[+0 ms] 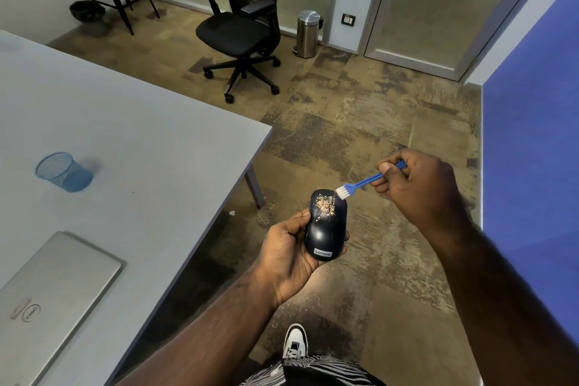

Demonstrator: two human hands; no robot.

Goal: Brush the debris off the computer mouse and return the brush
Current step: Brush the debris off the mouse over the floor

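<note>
My left hand [286,252] holds a black computer mouse [326,230] upright over the floor, to the right of the table. Tan debris [326,206] is scattered on the mouse's upper part around the wheel. My right hand [419,185] pinches a small blue brush [365,181] by its handle. The white bristles touch the mouse's top right edge, just beside the debris.
A grey table [141,135] lies to the left, carrying a blue mesh cup [64,171] and a shut silver laptop [53,288]. Beyond stand a black office chair [244,28] and a steel bin [307,33]. A blue wall [532,103] is on the right.
</note>
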